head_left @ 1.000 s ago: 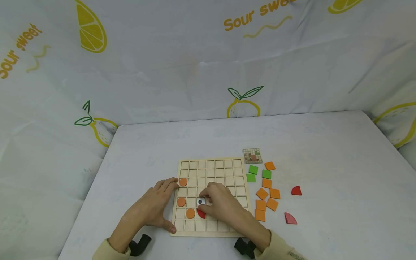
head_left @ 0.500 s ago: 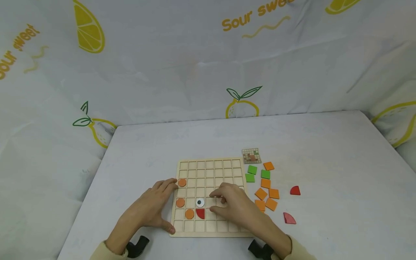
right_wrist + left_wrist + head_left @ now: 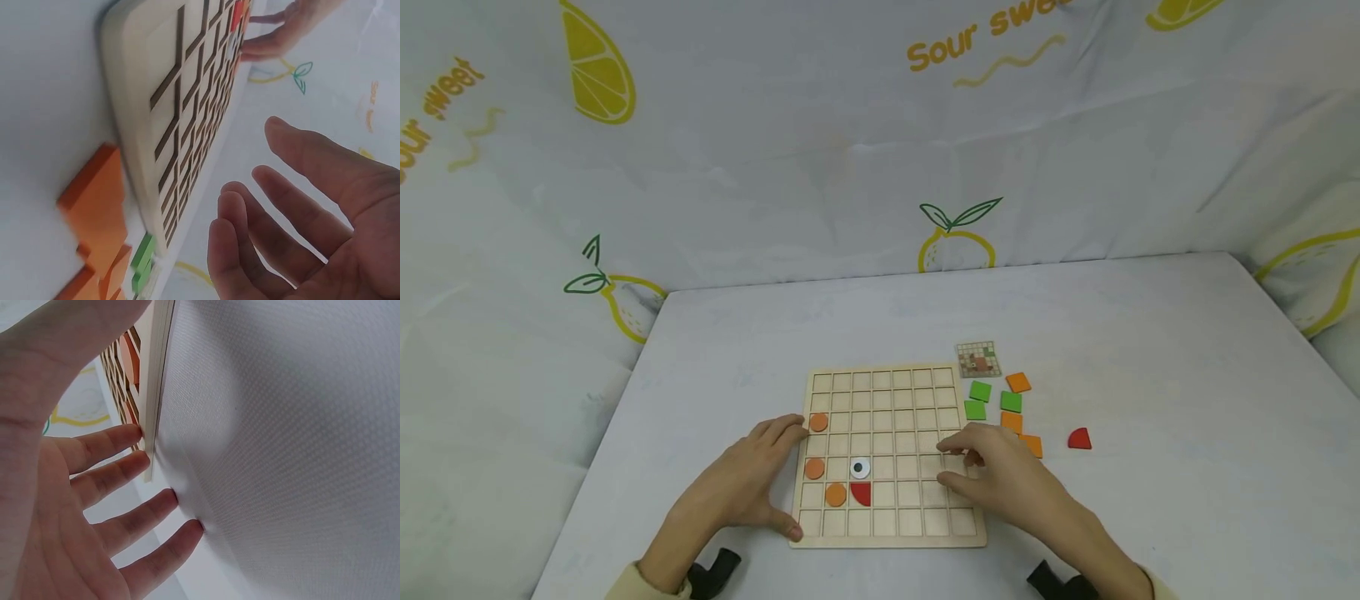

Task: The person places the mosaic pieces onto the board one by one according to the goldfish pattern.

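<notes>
A square wooden grid board (image 3: pixel 891 400) lies on the white table. My left hand (image 3: pixel 741 477) rests along its left side, thumb near the front corner; in the left wrist view two fingertips touch the board's edge (image 3: pixel 150 387). On the board are three orange discs (image 3: pixel 836 495), a white eye disc (image 3: pixel 860 467) with a black pupil and, just below that, a red quarter-circle piece (image 3: pixel 861 494). Over the board's right edge hovers my right hand (image 3: pixel 1003 472), nothing between thumb and fingers. It hides some orange squares; the right wrist view shows several orange squares (image 3: pixel 97 206) beside the board.
Right of the board lie green squares (image 3: pixel 980 391), orange squares (image 3: pixel 1018 382) and a loose red quarter-circle (image 3: pixel 1079 438). A small pattern card (image 3: pixel 977 359) sits by the far right corner. Behind the table hangs a lemon-print cloth (image 3: pixel 820 167).
My right hand has let go of the eye disc, which stays in its cell above the red piece, and has moved right across the board. My left hand stays at the board's edge.
</notes>
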Action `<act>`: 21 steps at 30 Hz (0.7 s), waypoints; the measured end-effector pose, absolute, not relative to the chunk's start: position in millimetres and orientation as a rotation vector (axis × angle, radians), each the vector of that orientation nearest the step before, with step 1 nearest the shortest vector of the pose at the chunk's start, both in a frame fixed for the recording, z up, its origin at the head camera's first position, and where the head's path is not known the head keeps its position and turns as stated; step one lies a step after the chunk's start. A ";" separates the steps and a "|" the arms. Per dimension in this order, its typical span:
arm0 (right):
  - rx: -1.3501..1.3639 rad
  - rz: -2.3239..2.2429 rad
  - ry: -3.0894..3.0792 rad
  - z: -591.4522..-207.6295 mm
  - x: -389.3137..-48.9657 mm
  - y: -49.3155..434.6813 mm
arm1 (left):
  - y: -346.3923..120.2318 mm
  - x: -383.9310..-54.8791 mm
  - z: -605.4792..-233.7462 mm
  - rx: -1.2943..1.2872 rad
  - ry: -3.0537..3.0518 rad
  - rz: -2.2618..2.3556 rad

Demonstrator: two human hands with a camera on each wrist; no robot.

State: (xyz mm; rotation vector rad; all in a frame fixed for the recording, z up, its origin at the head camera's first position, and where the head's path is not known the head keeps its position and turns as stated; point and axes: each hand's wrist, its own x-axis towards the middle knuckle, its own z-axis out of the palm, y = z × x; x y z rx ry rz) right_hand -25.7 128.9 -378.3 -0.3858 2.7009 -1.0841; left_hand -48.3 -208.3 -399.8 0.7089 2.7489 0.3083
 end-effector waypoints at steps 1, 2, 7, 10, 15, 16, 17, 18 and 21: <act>-0.384 -1.076 2.707 -378.4 -24.6 132.1 | -208.5 -48.2 -400.2 0.711 2.749 0.308; -0.388 -1.064 2.720 -378.6 -23.6 135.2 | -208.7 -47.9 -400.5 0.709 2.748 0.311; -0.345 -0.988 2.764 -379.2 -19.3 147.1 | -209.9 -47.3 -400.7 0.710 2.740 0.326; -0.323 -0.976 2.757 -380.1 -17.4 153.0 | -211.2 -46.9 -401.0 0.725 2.741 0.326; -0.359 -0.980 2.751 -384.3 -15.1 161.3 | -212.8 -46.7 -402.1 0.747 2.747 0.316; -0.358 -0.971 2.749 -385.3 -14.7 162.5 | -212.9 -46.7 -402.4 0.747 2.747 0.317; -0.349 -0.957 2.746 -386.4 -14.3 163.7 | -212.9 -46.7 -402.6 0.746 2.747 0.318; -0.336 -0.942 2.742 -387.8 -13.8 164.9 | -212.9 -46.8 -402.9 0.746 2.749 0.317; -0.294 -0.892 2.731 -391.8 -12.0 167.7 | -212.9 -47.1 -403.3 0.747 2.754 0.315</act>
